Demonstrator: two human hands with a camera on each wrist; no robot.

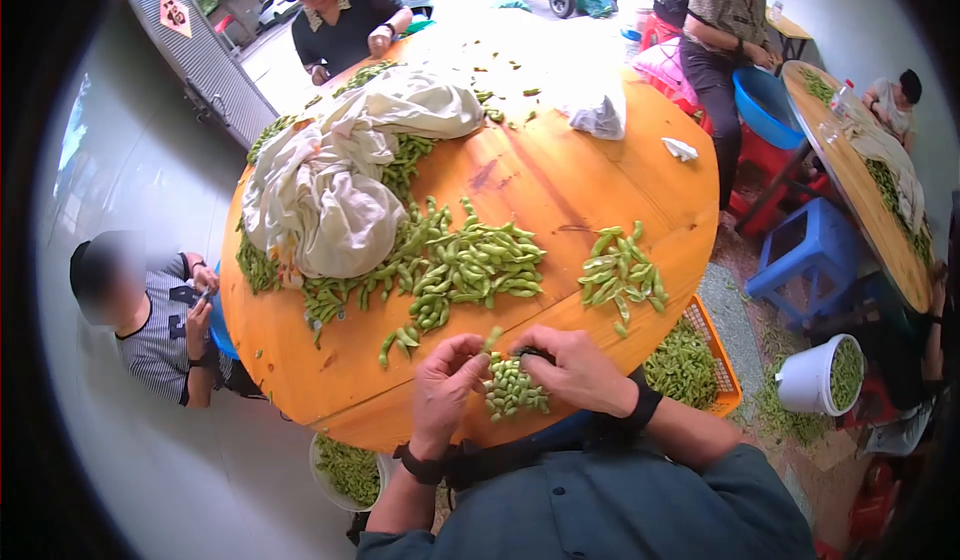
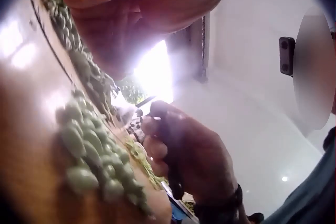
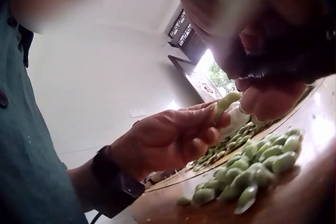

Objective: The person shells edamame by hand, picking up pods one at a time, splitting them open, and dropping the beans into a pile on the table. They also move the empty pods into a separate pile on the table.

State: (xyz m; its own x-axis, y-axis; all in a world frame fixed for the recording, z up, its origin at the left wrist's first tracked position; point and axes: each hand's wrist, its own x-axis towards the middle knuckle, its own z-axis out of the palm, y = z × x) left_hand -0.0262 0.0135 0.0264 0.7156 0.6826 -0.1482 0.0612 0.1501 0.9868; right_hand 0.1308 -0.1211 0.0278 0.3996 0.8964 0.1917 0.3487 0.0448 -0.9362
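Pinching a green pod (image 3: 228, 101) in the left hand (image 1: 447, 388), just above the loose beans (image 1: 513, 392) — curling the right hand (image 1: 577, 370) round a dark object (image 3: 289, 53), too blurred to name. Best to press lightly along the edge, bruising nothing inside, and aim for that pile — apart from the heaped pods (image 1: 482, 263) farther up the desk (image 1: 640, 175)

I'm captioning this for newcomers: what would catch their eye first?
Probably the big white cloth heaped on the left of the orange table, with green pods spread beside it. Next come the shelled beans near the table's close edge, between the left hand, which pinches a single pod, and the right hand.
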